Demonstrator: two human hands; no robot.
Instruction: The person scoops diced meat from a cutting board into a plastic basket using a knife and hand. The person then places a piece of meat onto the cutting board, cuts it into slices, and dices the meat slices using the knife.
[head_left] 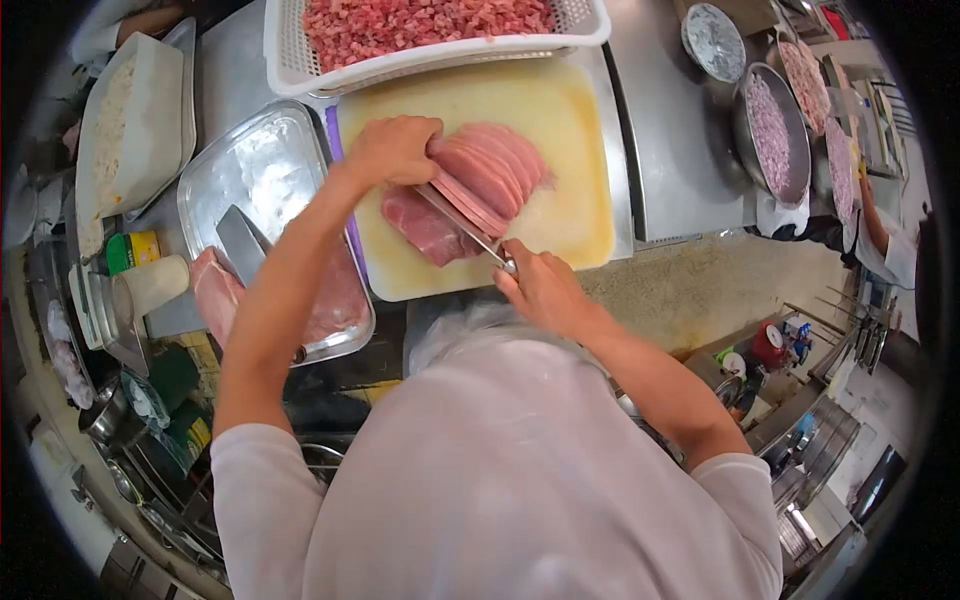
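Note:
My right hand (545,290) is closed around the handle of a knife (465,222). Its blade lies across the pink raw meat, between a fanned stack of thin slices (490,165) and an uncut piece of meat (428,228). My left hand (395,150) grips the meat at the far end of the blade, its fingers curled and partly hidden. All of this meat rests on a yellowish-white cutting board (575,225).
Left of the board, a metal tray (245,165) holds large meat pieces and a wide blade (240,245). A white perforated basket (430,65) of diced meat stands behind. Metal bowls (775,130) of chopped food are at right, where another person's arm (875,215) shows.

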